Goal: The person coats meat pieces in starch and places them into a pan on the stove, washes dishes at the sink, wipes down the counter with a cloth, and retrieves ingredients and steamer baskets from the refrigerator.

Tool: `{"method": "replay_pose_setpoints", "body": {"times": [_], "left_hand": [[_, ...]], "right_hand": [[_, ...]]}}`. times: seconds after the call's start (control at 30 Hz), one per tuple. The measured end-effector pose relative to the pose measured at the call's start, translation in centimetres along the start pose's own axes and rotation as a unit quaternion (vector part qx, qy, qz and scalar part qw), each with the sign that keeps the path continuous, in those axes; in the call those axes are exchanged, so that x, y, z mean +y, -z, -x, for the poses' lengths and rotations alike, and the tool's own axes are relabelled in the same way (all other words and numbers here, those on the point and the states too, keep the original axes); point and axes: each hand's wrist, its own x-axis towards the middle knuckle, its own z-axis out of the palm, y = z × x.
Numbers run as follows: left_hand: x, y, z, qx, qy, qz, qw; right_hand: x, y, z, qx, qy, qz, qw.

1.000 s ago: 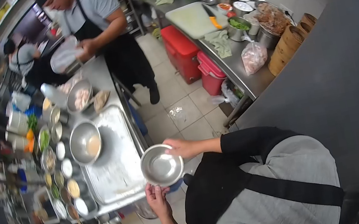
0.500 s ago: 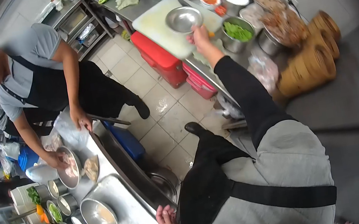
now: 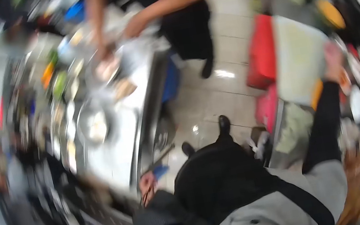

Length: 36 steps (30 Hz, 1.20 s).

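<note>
My right hand [image 3: 333, 57] reaches past the far edge of the pale cutting board [image 3: 298, 58] on the right counter. Motion smears its fingers, so whether it holds anything is unclear. Small food dishes [image 3: 357, 100] stand beyond the forearm. An orange object [image 3: 316, 94] lies at the board's near edge. My left hand [image 3: 147, 184] hangs low by the corner of the left steel table [image 3: 147, 79], with a thin dark line across it; blur hides its grip. On that table a metal bowl [image 3: 92, 125] holds something pale.
Across the left table a co-worker's hands [image 3: 135, 24] work around a bowl of pale pink food [image 3: 107, 68]. A red cooler [image 3: 261, 54] and a pink box [image 3: 266, 109] stand under the right counter. Tiled floor [image 3: 215, 96] runs between. A green cloth [image 3: 294, 126] lies on the counter.
The view has turned left and blurred. My right hand was at a metal bowl on the cutting board; now it is past the board's far edge, and that bowl is no longer visible on the board.
</note>
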Motion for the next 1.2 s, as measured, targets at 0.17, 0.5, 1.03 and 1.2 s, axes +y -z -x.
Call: {"method": "replay_pose_setpoints", "body": {"times": [0.17,0.5,1.03,1.2], "left_hand": [[1.5,-2.3,3.2,0.045,0.112,0.060,0.991],[-12.1,-3.1,10.9,0.107,0.158,0.233,0.954],[-21.0,-1.1,28.8,0.645,0.212,0.183,0.711],[-12.7,1.6,35.9,0.791,0.239,0.135,0.547]], "right_hand": [[-12.5,-12.9,14.4,0.135,-0.056,-0.241,0.959],[-19.8,-44.4,45.9,-0.623,0.196,0.030,0.757],[-20.4,-63.9,48.0,-0.535,0.387,0.269,0.701],[-34.0,-58.3,55.2,-0.760,0.141,-0.080,0.629]]}}
